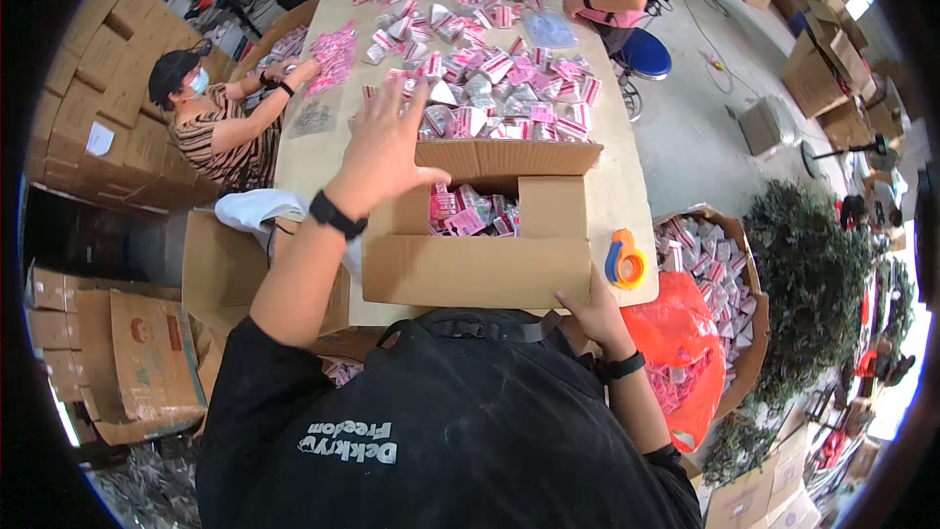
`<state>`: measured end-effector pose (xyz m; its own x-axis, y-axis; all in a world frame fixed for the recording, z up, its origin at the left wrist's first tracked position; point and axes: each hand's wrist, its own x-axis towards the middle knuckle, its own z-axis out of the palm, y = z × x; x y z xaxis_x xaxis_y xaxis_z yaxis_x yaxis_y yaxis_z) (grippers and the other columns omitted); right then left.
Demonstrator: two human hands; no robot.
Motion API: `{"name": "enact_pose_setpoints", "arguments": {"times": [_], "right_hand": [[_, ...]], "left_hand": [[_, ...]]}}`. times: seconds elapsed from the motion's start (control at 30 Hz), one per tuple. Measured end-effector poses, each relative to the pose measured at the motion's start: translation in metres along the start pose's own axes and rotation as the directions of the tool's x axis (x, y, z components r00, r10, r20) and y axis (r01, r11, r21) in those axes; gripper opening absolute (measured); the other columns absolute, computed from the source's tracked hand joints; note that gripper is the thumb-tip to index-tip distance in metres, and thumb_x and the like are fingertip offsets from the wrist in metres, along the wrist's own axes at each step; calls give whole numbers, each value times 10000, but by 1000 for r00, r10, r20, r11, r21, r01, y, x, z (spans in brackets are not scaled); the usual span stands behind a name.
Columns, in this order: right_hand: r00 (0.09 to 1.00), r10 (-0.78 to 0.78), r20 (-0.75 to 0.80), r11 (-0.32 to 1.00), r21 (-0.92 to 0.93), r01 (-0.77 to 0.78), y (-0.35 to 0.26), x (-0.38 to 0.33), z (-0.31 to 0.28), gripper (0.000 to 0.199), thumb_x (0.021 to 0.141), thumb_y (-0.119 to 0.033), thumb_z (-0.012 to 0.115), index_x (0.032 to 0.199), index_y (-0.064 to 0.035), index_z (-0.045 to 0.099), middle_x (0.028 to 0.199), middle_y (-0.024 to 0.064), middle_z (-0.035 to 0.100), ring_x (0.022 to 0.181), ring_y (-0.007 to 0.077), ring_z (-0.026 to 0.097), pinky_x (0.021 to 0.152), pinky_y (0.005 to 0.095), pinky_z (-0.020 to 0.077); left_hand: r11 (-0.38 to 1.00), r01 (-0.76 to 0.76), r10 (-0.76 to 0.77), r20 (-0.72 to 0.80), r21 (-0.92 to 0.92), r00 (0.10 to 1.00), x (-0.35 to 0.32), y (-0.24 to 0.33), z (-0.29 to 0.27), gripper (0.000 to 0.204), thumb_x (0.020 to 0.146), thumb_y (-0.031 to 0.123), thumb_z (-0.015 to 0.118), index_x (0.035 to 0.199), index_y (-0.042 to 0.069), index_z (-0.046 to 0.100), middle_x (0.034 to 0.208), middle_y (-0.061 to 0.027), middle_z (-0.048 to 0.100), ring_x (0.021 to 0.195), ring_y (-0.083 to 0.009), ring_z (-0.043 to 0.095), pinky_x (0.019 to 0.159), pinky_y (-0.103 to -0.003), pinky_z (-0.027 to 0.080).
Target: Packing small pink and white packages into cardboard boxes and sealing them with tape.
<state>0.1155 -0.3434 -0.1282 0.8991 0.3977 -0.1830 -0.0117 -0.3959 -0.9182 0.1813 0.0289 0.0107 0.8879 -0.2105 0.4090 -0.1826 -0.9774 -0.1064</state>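
Observation:
A cardboard box (475,274) stands on the table's near end, directly in front of me. Through its opening, between the flaps, small pink-and-white packets (470,220) show inside. My left hand (387,152) is raised at the box's far left, fingers spread, holding nothing. Down at the near right corner, my right hand (595,312) grips the box, with the thumb on the near face and the fingers along the right side. An orange-and-blue tape dispenser (625,260) lies on the table just right of the box.
Heaps of packets (499,88) cover the table (622,167) beyond the box. Co-workers sit along both sides, one in a striped top (230,132). A large carton of packets with a red plastic bag (676,318) stands at right. An open carton (220,269) stands left.

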Motion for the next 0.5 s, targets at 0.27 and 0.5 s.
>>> {"name": "enact_pose_setpoints", "arguments": {"times": [0.27, 0.5], "right_hand": [[989, 127, 77, 991, 27, -130, -7, -5, -6, 722, 887, -208, 740, 1471, 14, 379, 1322, 249, 604, 1261, 348, 586, 1043, 399, 455], [980, 161, 120, 969, 168, -180, 52, 20, -26, 613, 929, -366, 700, 1361, 37, 537, 1166, 180, 675, 1123, 292, 650, 951, 389, 499]], "left_hand": [[931, 180, 214, 874, -317, 436, -22, 22, 43, 1471, 496, 764, 846, 1466, -124, 186, 1431, -441, 275, 1364, -507, 320, 1081, -554, 355], [985, 136, 26, 862, -109, 506, -73, 49, 70, 1767, 377, 810, 851, 1561, -24, -160, 1540, -462, -179, 1450, -626, -143, 1114, -769, 79]]}}
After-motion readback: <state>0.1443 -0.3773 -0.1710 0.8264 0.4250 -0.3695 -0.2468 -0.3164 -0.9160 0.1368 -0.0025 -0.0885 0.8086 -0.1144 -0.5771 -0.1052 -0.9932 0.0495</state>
